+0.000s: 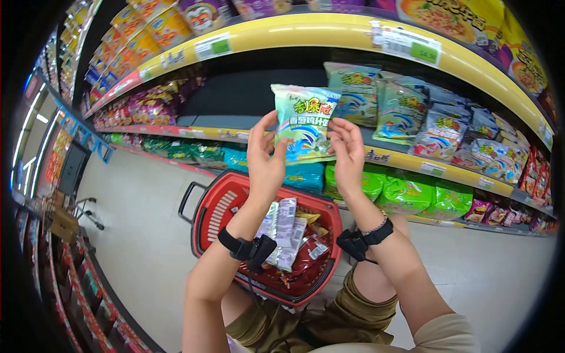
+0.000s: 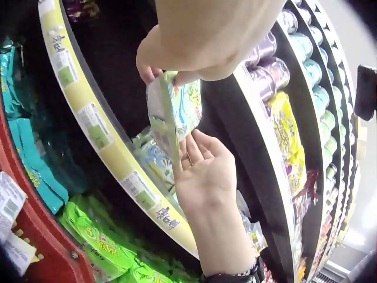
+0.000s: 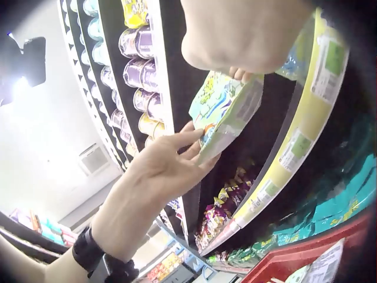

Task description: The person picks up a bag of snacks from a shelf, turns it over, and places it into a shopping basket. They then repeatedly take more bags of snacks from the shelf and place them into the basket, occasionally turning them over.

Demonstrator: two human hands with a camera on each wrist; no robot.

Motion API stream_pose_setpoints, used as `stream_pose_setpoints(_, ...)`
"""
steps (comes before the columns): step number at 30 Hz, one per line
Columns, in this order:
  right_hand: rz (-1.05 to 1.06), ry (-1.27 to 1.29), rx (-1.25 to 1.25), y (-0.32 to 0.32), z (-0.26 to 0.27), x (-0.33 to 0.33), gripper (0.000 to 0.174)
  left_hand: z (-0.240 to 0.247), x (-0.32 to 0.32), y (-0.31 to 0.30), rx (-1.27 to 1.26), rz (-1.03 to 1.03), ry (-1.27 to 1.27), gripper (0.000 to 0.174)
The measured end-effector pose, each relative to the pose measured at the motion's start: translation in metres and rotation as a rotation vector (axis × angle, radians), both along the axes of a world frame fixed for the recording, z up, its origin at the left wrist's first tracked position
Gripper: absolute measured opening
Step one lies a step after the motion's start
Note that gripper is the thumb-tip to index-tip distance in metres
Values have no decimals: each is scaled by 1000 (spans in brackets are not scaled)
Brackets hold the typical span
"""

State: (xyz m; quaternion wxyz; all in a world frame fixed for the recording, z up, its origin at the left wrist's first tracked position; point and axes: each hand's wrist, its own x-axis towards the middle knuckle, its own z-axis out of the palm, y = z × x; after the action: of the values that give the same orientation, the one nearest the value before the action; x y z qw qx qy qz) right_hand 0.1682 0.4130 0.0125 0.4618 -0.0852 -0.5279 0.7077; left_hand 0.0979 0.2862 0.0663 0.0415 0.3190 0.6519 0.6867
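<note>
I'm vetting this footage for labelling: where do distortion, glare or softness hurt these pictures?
Head view: wide-angle distortion bows the yellow shelf edge and the corners go black, but the large print on the pale-green noodle packet is legible; left wrist view: small print on the price tags is too soft to read; right wrist view: the ceiling is washed out, with glare at left.

My head view looks forward and down from above, basket [image 1: 207,226] at six o'clock. Nearer and tilted, the left wrist view has the left hand [image 2: 197,50] at twelve, the right wrist view the right hand [image 3: 247,35] at one. All three share the packet [image 1: 306,125]. Glare around ten o'clock on my right wrist view probably hides detail.
</note>
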Motion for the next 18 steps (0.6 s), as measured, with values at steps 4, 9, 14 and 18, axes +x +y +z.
stream_pose_setpoints(4,88,-102,173,-27,-4,-5,37,-14,4,-52,39,59,-148,47)
stream_pose_setpoints(9,246,-278,172,-55,-7,-7,43,-41,5,-94,211,22,-403,51)
stream_pose_setpoints(14,436,-305,-16,-74,-28,-13,37,-84,5,-118,228,80,-459,50)
stream_pose_setpoints(18,160,-390,321,-92,-31,-14,38,-86,3,-117,62,-43,-447,51)
